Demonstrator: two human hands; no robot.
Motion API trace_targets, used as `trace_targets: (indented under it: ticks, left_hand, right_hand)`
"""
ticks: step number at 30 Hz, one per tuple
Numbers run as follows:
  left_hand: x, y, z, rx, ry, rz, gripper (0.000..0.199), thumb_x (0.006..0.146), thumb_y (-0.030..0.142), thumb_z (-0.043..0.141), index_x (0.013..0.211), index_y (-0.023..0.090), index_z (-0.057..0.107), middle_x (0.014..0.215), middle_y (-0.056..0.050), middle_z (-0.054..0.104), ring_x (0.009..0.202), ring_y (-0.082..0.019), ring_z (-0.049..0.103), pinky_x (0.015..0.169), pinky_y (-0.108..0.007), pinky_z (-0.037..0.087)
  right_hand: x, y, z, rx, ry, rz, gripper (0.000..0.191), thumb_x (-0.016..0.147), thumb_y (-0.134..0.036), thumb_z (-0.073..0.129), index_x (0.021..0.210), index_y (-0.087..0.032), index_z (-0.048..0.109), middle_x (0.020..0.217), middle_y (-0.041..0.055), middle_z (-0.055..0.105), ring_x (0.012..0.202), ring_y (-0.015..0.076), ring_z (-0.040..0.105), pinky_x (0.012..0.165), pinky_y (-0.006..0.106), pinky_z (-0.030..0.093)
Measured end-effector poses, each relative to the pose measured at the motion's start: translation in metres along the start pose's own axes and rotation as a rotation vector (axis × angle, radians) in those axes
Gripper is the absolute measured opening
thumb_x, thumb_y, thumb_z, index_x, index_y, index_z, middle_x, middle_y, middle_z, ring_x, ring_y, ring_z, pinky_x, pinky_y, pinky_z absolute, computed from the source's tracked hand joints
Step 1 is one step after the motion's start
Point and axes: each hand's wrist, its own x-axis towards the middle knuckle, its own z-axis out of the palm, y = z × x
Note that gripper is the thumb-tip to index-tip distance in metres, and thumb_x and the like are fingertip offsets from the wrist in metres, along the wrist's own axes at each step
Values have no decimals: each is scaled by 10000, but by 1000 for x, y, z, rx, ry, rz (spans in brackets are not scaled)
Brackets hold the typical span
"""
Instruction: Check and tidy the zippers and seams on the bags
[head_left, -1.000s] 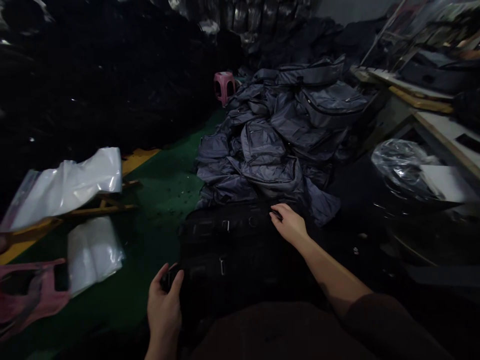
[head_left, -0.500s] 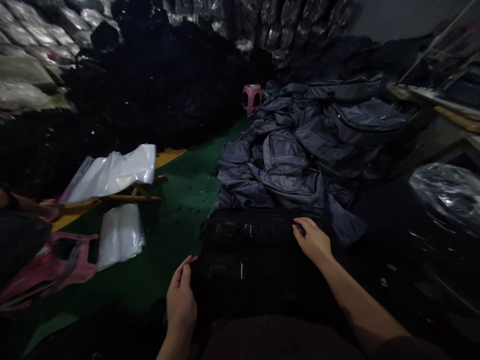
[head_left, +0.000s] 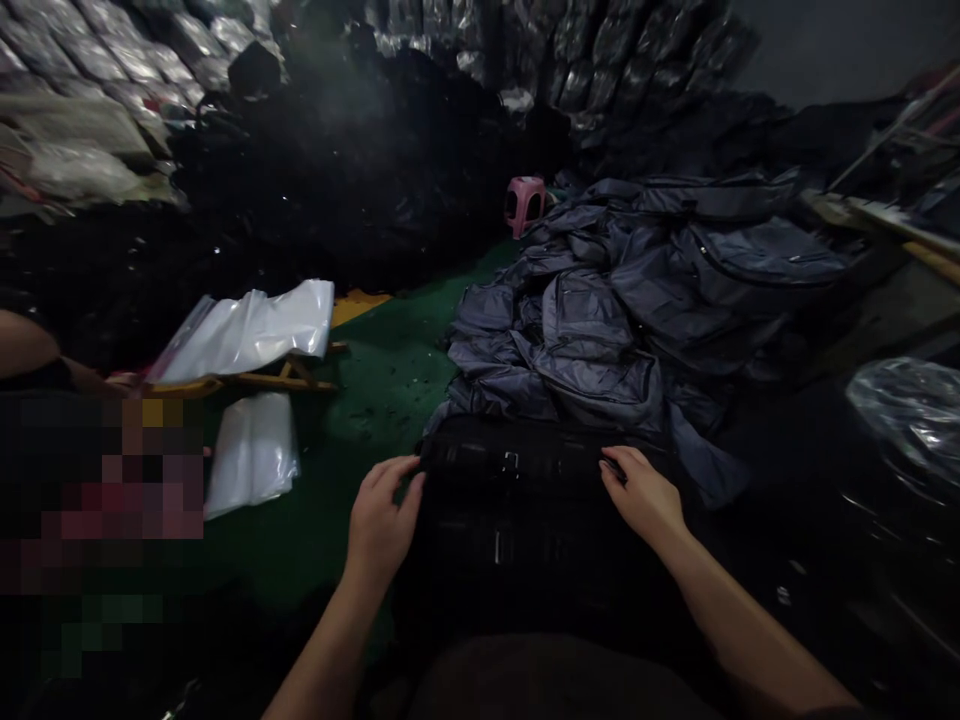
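Note:
A black bag (head_left: 465, 510) with small metal buckles lies in front of me, its outline partly lost in the dark. My left hand (head_left: 384, 515) is at its upper left edge, fingers and thumb closed on the black fabric. At the upper right of the bag, my right hand (head_left: 646, 500) has curled fingers and thumb around a bit of its dark edge. Just beyond the bag, a heap of dark grey-blue bags (head_left: 592, 310) with zippers spreads across the floor.
Clear plastic sheets (head_left: 251, 335) lie over a wooden frame at left, with more plastic bags (head_left: 255, 450) below. A person's arm (head_left: 26, 345) is at far left. A pink stool (head_left: 525, 205) stands behind on the green floor (head_left: 375, 370). Crumpled plastic (head_left: 911, 415) lies right.
My left hand has moved up along the bag's left side to its upper corner. My right hand stays at the upper right. The view has shifted slightly left.

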Motion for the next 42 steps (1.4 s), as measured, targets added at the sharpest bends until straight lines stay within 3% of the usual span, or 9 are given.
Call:
trace_targets:
  ticks: [2,4,8,11,15,22,35,38,42]
  left_hand:
    - [22,9,5,155,-79,219,301,863,309,457,1100,188,599,1142,-87,592,1072,-213,528,930,-340,431]
    - [41,13,13,251,-149,310,281,857,272,458,1069,183,619,1103,-96,612,1035,-230,534,901,-359,436]
    - [62,14,24,331,-230,360,220,828,229,474,915,185,672,929,-92,641,848,-217,549,754,-339,447]
    - [64,14,26,365,-267,410,201,827,204,468,853,185,666,887,-83,631,837,-208,531,720,-321,420]
    - [64,16,27,372,-274,436,176,825,183,461,807,180,637,855,-77,614,834,-201,517,707,-314,397]
    - [67,10,32,303,-213,369,101,797,192,486,815,200,585,849,-42,592,844,-179,514,726,-285,411]
    - [68,3,34,150,-169,282,55,782,224,521,784,207,574,822,-20,585,848,-180,544,754,-292,443]
    - [74,-18,26,116,-25,135,163,832,268,468,937,193,568,967,-50,573,912,-165,555,810,-289,455]
    - [72,-70,-1,154,208,-150,442,823,401,490,1157,114,480,1303,-181,378,1152,-250,458,937,-407,407]
  right_hand:
    - [4,-4,-4,-8,-23,-13,253,855,-344,471,1069,-276,587,1149,1,593,850,196,630,666,308,503]
    - [9,-9,-9,0,-39,-36,249,844,-342,485,1058,-273,593,1125,7,603,858,202,628,673,312,500]
    - [21,-36,-21,96,-26,-94,248,837,-318,508,1068,-265,581,1080,14,608,865,195,620,708,303,490]
    - [29,-70,-26,214,-29,-157,231,832,-323,543,1050,-246,555,1026,19,603,877,184,604,758,292,473]
    - [41,-118,-16,342,-151,-252,257,827,-375,586,1029,-230,520,958,13,587,816,167,585,730,276,461]
    - [59,-159,18,277,-293,-423,154,774,-275,690,855,-199,583,862,6,559,796,150,545,690,239,419]
    - [61,-174,37,285,-227,-455,60,794,-240,672,796,-213,618,854,8,573,844,172,533,685,254,387]
    - [59,-168,43,356,-174,-388,54,810,-241,649,792,-202,615,833,10,569,809,165,540,686,255,407]
    - [63,-155,45,489,-89,-285,101,819,-283,625,852,-187,618,842,18,567,758,152,547,693,258,447]
